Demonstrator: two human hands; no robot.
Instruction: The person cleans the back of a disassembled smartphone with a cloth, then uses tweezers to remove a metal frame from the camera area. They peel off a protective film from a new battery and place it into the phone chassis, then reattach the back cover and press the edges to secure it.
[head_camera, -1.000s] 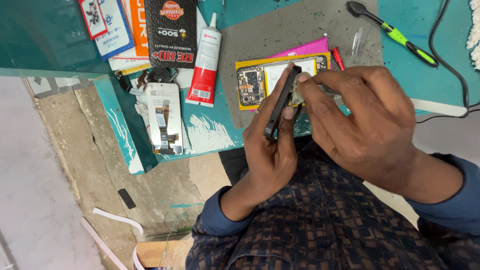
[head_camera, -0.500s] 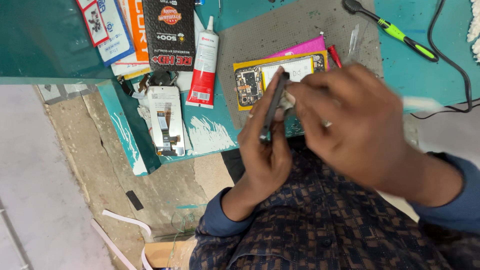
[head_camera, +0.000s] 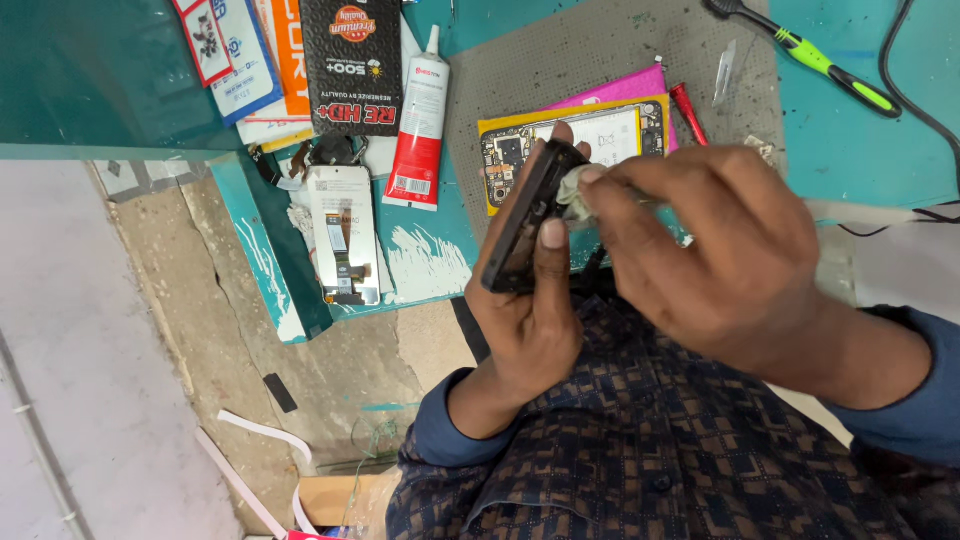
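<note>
My left hand (head_camera: 530, 320) grips a dark phone frame (head_camera: 528, 215) held on edge above my lap, thumb along its side. My right hand (head_camera: 710, 250) pinches a small pale wad of cloth (head_camera: 572, 188) against the frame's upper inner face. Behind the hands, an opened phone with a yellow rim (head_camera: 600, 135) lies on a pink sheet (head_camera: 625, 88) on the grey mat (head_camera: 560, 60).
A white display panel with a flex cable (head_camera: 343, 235) lies near the teal table's edge (head_camera: 260, 270). A red-and-white glue tube (head_camera: 420, 120), packets (head_camera: 350, 65), a green-handled tool (head_camera: 820, 62), a red tool (head_camera: 688, 112) and a black cable (head_camera: 915, 105) are on the table. Concrete floor lies left.
The view has shifted slightly. My right hand has moved its fingertips with the cloth wad to the frame's upper end; my left hand keeps the frame on edge.
</note>
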